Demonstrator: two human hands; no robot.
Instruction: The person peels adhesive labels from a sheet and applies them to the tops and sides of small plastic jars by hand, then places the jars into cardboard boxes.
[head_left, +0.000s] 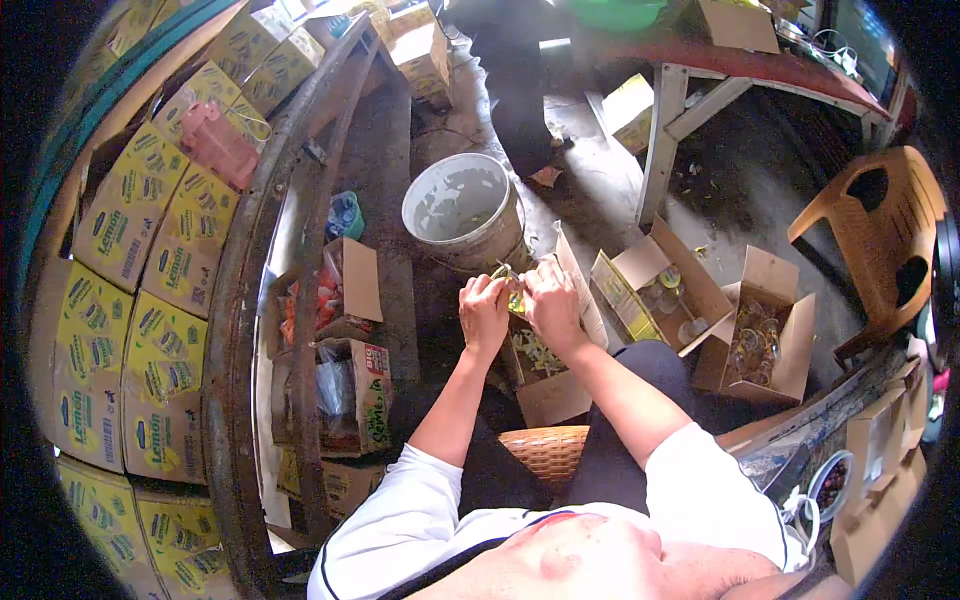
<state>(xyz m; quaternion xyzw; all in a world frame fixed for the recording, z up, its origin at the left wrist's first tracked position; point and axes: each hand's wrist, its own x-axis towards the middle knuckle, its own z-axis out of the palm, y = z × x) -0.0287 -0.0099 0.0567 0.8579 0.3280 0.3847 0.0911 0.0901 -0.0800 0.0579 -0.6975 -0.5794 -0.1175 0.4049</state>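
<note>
In front of me, both hands meet over an open cardboard box (556, 399) between my knees. My left hand (484, 313) pinches a small yellow-green packet (516, 301) from one side. On its other side, the fingers of my right hand (553, 304) are closed at the packet's upper edge. A thin shiny piece shows at the fingertips, too small to name. Pale green-yellow small pieces (536, 351) lie in the box below, partly hidden by my right wrist. Just beyond my hands stands a worn whitish bucket (465, 238).
On the right are a flapped carton (694, 300) with clear cups or jars, another carton (757, 330) of small glassy items, and a brown plastic chair (892, 240). Stacked yellow cartons (101, 367) line the left behind a beam (251, 247). A person (517, 90) stands beyond the bucket.
</note>
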